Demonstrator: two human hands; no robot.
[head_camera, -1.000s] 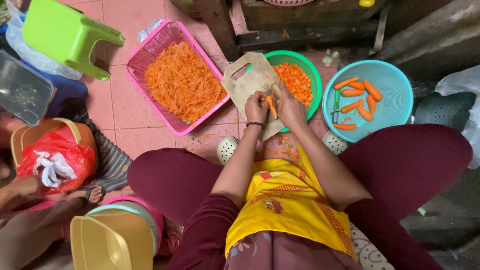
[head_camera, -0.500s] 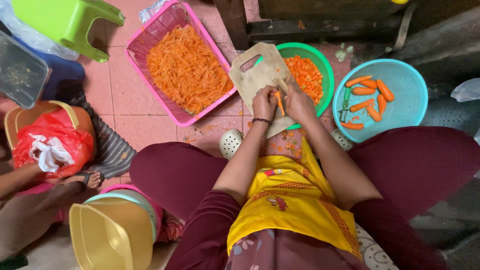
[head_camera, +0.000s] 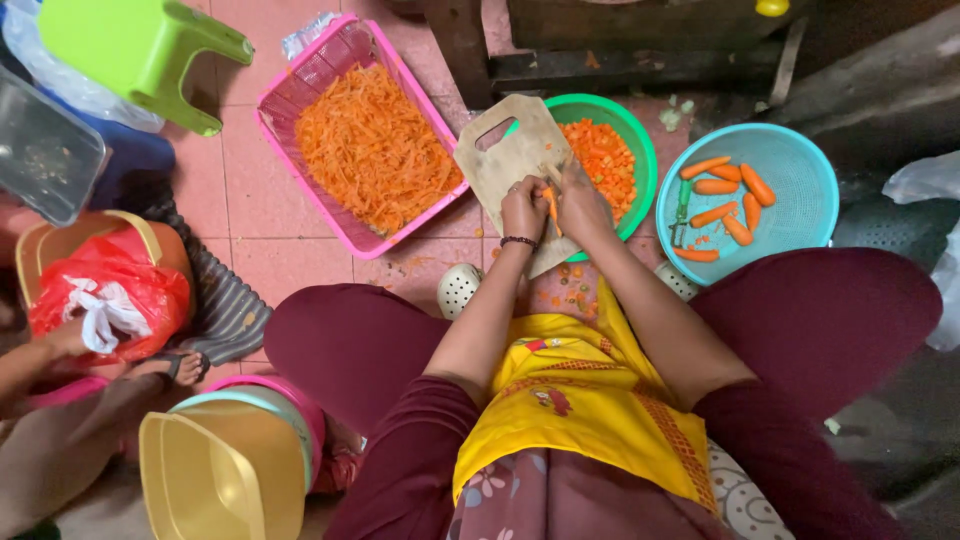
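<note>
Both forearms reach forward from bare elbows and converge between the spread knees. The left hand (head_camera: 523, 208), a dark beaded band at its wrist, is curled closed with knuckles up. The right hand (head_camera: 582, 206) sits just beside it, fingers folded down, nearly touching.

floor (head_camera: 270, 200): pink tiles | green plastic stool (head_camera: 130, 45) | dark wooden furniture (head_camera: 640, 50)
</note>
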